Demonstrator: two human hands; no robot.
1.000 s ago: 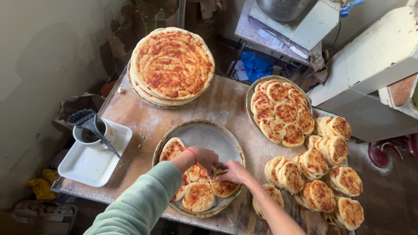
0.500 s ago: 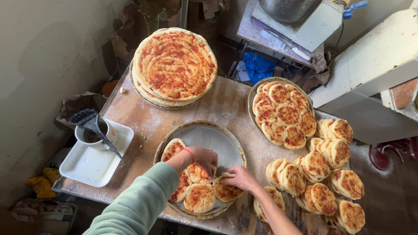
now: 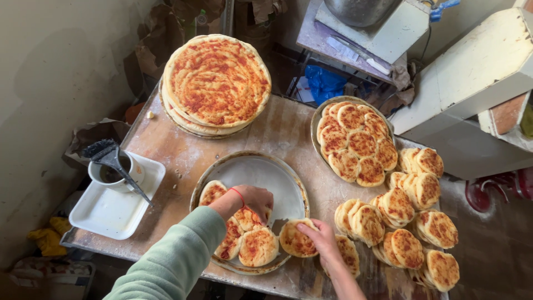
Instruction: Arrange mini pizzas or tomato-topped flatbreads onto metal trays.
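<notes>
Golden flatbread [image 3: 296, 240] under R fingers [image 3: 308, 229]

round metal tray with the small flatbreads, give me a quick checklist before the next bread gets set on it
1. Free room on the round metal tray: ok, its far half is bare.
2. Left hand out of the way: not ok, it rests on the small red-topped flatbreads at the near side.
3. Right hand has a bread: ok, its fingers touch a small round flatbread at the tray's near right rim.
4. That bread fully inside the rim: cannot tell.
5. Loose pile of small flatbreads to the right on the wooden table: ok, plenty there.
6. White cup with a black brush: ok, apart from the tray.
</notes>
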